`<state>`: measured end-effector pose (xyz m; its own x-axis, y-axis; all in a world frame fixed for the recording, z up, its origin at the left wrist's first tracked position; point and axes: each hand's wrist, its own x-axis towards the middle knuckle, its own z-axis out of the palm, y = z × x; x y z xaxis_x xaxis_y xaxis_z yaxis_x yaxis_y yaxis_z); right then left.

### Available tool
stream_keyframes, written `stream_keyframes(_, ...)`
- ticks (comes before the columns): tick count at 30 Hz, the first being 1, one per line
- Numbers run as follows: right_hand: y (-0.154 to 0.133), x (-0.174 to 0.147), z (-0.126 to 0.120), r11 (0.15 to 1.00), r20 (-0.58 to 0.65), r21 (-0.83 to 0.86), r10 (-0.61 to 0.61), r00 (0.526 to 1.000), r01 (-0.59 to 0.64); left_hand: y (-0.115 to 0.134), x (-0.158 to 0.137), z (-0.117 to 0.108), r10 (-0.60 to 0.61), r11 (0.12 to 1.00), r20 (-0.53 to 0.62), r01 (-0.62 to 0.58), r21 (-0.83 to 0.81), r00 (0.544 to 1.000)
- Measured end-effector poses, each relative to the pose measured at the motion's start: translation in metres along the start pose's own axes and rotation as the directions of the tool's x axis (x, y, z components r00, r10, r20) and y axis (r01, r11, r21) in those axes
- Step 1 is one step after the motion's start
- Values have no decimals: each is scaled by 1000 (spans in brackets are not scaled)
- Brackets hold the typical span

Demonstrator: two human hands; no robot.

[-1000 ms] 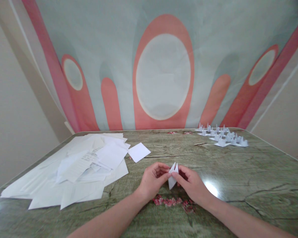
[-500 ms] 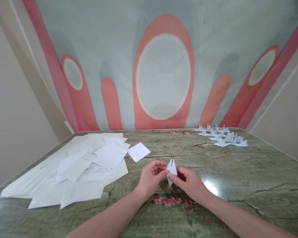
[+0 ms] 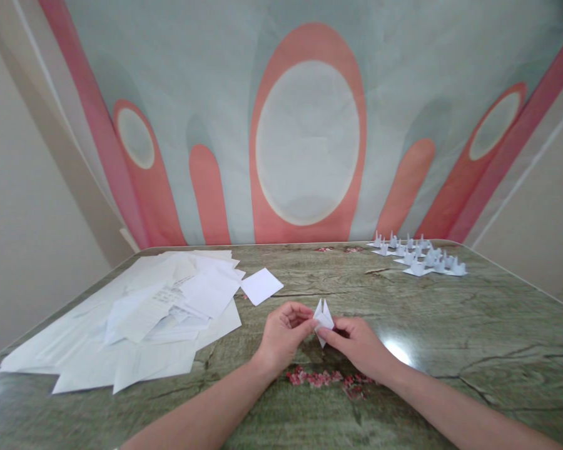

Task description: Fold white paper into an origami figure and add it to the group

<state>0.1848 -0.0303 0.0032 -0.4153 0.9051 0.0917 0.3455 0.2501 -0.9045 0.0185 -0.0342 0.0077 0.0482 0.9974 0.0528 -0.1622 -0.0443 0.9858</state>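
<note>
Between my two hands is a small white folded paper, narrow, with two points standing up and one pointing down toward the table. My left hand pinches its left side between thumb and fingers. From the other side my right hand grips the lower right part, thumb in front and fingers partly hidden behind. A square of white paper lies flat on the table beyond my left hand. Several white origami cranes stand in rows at the far right.
A wide, untidy pile of white paper sheets covers the left of the wood-grain table. Red blossom decoration marks the surface near my wrists. Behind the table's far edge hangs a grey-green backdrop with coral shapes.
The lower tip of the folded paper shows shorter than before, and its upper points stand slightly further apart. Both hands keep their hold; the whole view has shifted very slightly.
</note>
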Motion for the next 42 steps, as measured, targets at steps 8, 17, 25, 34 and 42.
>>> stream_keyframes(8,0,0,0,1000,19,-8,-9,1000,10,-2,1,-1,-31,998,0,31,-50,1000)
stream_keyframes(17,0,-1,1,998,39,-58,-11,999,14,-1,0,0,-15,999,27,16,-40,1000)
stream_keyframes(25,-4,-5,6,981,22,-183,-65,998,68,-1,-2,0,-32,996,194,15,89,980)
stream_keyframes(34,-4,-6,5,940,44,-307,-142,989,148,1,-2,1,9,993,140,-25,114,990)
stream_keyframes(42,-6,-8,5,935,68,-300,-175,982,188,4,-2,3,-10,998,104,4,60,994)
